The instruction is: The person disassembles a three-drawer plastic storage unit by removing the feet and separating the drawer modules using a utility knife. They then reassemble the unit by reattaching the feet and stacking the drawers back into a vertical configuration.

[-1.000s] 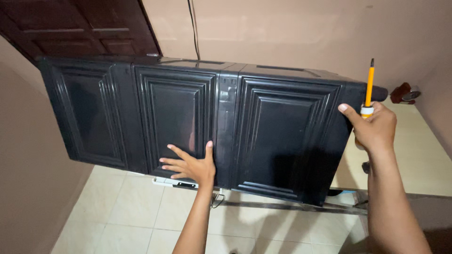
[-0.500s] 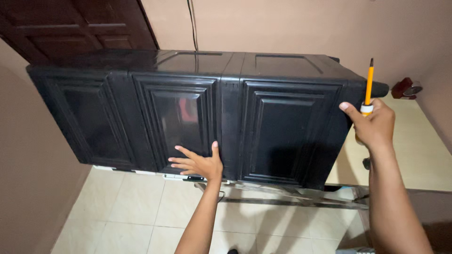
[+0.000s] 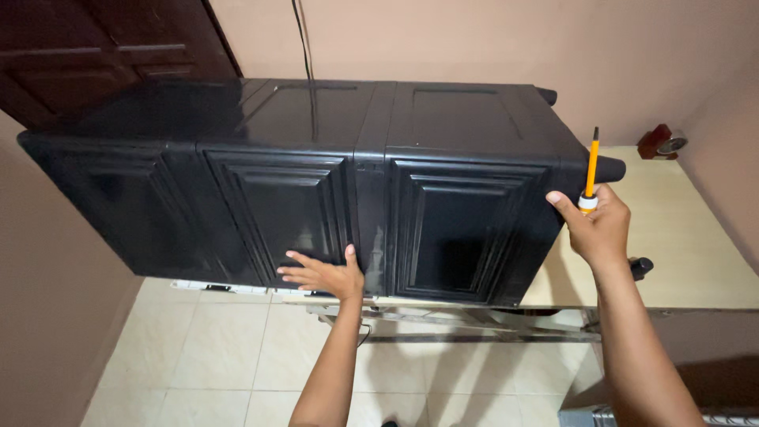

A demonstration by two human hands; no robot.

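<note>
Overhead, a long black plastic cabinet (image 3: 316, 182) with moulded panel fronts lies on its side across the near end of a pale tabletop (image 3: 688, 253), most of its length overhanging the tiled floor (image 3: 205, 356). Left hand (image 3: 324, 277): open, fingers spread flat against the lower edge of the middle panel, palm pressing on the face. Right hand (image 3: 597, 229): at the cabinet's right end, thumb on the panel edge, fingers wrapped shut around a yellow-handled screwdriver (image 3: 590, 170) that points straight up, shaft clear of the cabinet. A black caster wheel (image 3: 610, 168) juts from the cabinet's end just beside the tool. Dark wooden door (image 3: 103, 55) behind at upper left; a small red-brown object (image 3: 660, 142) sits at the table's far corner, too small to identify.
</note>
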